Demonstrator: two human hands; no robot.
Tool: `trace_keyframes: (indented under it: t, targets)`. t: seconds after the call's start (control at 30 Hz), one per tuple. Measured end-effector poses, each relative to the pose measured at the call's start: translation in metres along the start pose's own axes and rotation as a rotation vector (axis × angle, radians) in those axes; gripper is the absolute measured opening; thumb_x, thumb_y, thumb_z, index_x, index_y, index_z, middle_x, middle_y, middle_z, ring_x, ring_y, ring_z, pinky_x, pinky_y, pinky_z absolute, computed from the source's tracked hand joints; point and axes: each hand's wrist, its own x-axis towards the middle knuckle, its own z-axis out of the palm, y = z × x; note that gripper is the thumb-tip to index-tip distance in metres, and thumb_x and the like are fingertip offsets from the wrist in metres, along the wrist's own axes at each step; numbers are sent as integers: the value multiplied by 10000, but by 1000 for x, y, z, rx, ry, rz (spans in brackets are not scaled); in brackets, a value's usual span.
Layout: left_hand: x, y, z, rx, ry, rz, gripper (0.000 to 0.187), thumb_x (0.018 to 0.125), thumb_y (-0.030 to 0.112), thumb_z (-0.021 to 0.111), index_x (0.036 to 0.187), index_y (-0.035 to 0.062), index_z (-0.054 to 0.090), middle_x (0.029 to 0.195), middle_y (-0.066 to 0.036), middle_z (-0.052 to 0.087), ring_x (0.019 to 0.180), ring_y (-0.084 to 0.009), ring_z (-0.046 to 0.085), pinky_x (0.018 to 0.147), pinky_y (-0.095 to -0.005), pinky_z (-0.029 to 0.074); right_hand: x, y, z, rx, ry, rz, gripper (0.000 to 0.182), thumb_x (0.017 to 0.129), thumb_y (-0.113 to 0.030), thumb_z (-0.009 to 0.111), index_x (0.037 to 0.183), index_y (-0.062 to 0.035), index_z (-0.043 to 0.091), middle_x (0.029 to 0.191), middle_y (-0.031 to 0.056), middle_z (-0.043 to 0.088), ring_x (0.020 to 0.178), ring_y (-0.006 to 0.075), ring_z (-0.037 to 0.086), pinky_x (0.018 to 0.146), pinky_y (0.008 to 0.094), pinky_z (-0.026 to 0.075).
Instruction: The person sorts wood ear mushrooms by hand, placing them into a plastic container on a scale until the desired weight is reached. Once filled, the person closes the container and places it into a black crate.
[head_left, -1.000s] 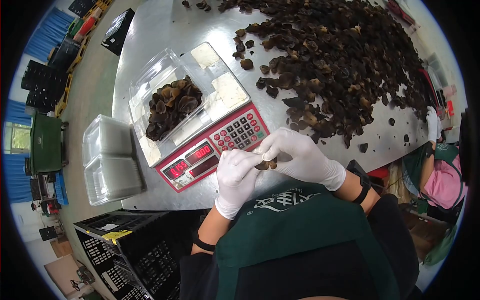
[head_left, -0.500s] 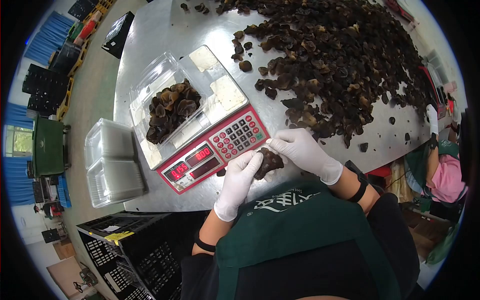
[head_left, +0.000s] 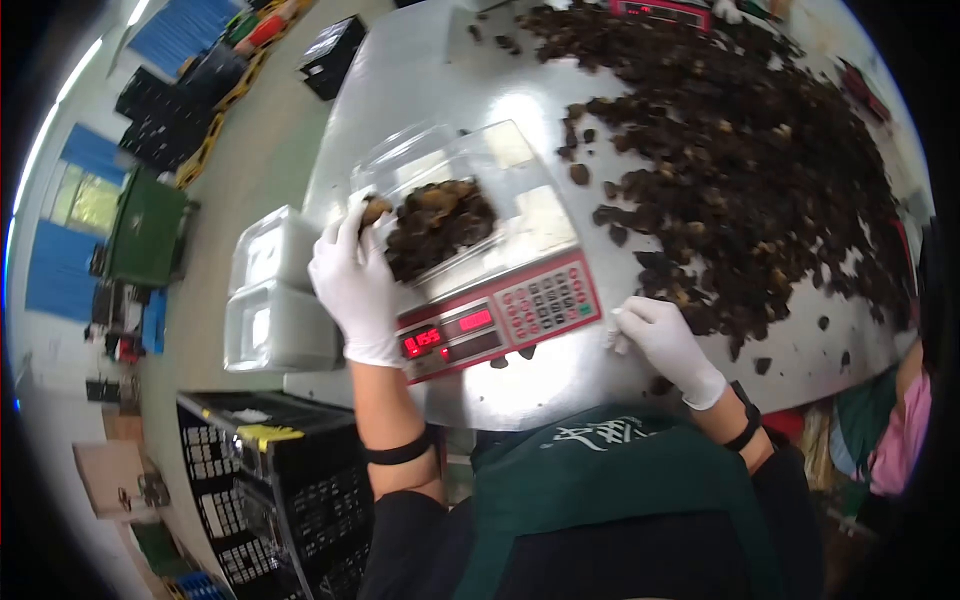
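Observation:
My left hand [head_left: 352, 285], in a white glove, pinches a small brown piece of fungus [head_left: 374, 211] at the left edge of a clear plastic box [head_left: 400, 170]. Dark fungus pieces [head_left: 440, 225] fill part of that box, which rests on a red and silver scale [head_left: 500, 318] with lit red digits. My right hand [head_left: 668, 350], also gloved, is over the metal table right of the scale's keypad, its fingers closed around a small pale thing I cannot make out.
A large heap of dark fungus [head_left: 740, 180] covers the right of the metal table [head_left: 400, 60]. Stacked clear boxes [head_left: 275, 325] stand at its left edge, above black crates [head_left: 310, 490]. Part of a co-worker in pink [head_left: 900, 440] is at the right.
My left hand has moved from beside my right hand up and left to the box, carrying a brown piece. My right hand is now alone, and the camera view has shifted.

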Motion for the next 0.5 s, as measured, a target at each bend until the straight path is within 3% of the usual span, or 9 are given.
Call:
trace_keyframes:
  t: [0.07,0.1,0.2,0.27,0.3,0.33,0.4,0.47,0.5]
  targets:
    - [-2,-21,12,41,-299,26,278,923,29,580,1189,-20,647,1182,-192,662,1088,-370,630,956,-410,492,-5,-9,-1,-212,-16,-43,293,1000,-207,566,862,17,692,792,56,696,678,102,618,652,270,501]
    - [-4,-22,15,-43,-279,10,300,932,28,548,1216,-21,631,1180,-222,650,1101,-400,624,975,-436,488,-7,-6,-5,-211,-3,-60,279,991,-202,572,864,13,697,791,55,695,677,100,619,658,271,503]
    - [-9,-33,18,-253,-107,-29,347,996,30,492,1330,-31,564,1316,-178,586,1253,-301,551,1081,-377,407,-7,12,-28,-374,128,-198,185,941,-179,609,902,-25,702,784,87,667,712,169,633,683,310,503]
    - [-10,-27,22,-424,-33,-66,374,988,17,501,1355,-40,545,1298,-207,581,1181,-333,589,1027,-407,448,6,29,-49,-493,314,-430,133,919,-130,638,900,-14,699,833,85,669,756,157,639,699,297,499]
    - [-7,-13,15,-478,-138,-127,407,991,70,526,1382,-43,520,1363,-238,542,1259,-365,544,1076,-422,415,7,14,-55,-526,379,-375,110,898,-123,657,900,-27,709,867,79,674,769,168,645,710,298,503]
    - [-7,-13,20,-483,-140,-126,407,991,70,526,1382,-43,520,1363,-238,542,1259,-365,544,1076,-422,415,18,17,-67,-621,411,-386,125,881,-124,671,974,-48,707,939,77,674,820,195,644,754,304,514]
    - [-8,-17,32,-183,-365,189,458,995,143,547,1414,-32,489,1420,-257,507,1319,-398,490,1119,-447,374,47,23,-83,-791,495,-486,279,858,-126,682,1134,-86,689,1113,88,664,972,240,639,852,341,529]
    - [-9,-14,34,-95,-426,152,512,993,193,562,1443,-26,453,1461,-264,475,1351,-421,448,1142,-465,342,75,16,-85,-943,500,-560,411,814,-110,704,1223,-119,666,1225,87,637,1096,300,608,933,405,525]
    - [-8,-14,34,-121,-425,146,521,995,198,561,1451,-24,441,1459,-262,478,1361,-420,437,1144,-463,339,85,10,-80,-965,459,-494,511,783,-93,714,1287,-131,641,1293,85,608,1118,309,600,941,413,525]
